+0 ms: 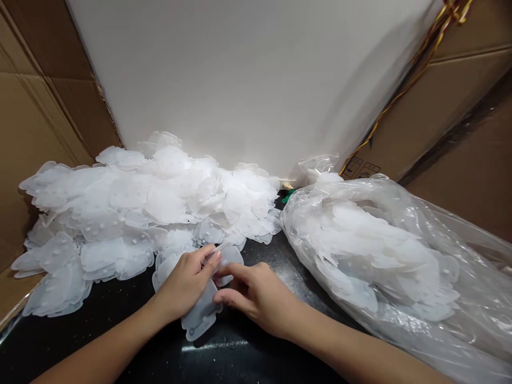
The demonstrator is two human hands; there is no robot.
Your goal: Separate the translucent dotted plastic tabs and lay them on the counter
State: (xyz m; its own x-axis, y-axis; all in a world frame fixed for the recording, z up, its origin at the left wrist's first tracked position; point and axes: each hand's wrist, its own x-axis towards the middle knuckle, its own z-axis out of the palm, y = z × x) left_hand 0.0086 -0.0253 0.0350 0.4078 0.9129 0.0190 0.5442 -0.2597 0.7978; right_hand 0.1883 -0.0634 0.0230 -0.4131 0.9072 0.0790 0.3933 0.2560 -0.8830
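Both my hands meet over a small stack of translucent white plastic pieces point(202, 314) on the black tabletop point(256, 357). My left hand point(186, 285) curls over the stack, fingers closed on its top edge. My right hand point(256, 296) pinches the same stack from the right with thumb and forefinger. Just beyond my fingers lies a wide loose heap of the same plastic pieces point(140, 208), each dotted with small bumps.
A clear plastic bag point(392, 256) full of the same white pieces lies at the right. Cardboard boxes point(36, 128) stand at the left and at the right. A white wall point(240, 80) closes the back. A small green object point(287, 196) sits between heap and bag.
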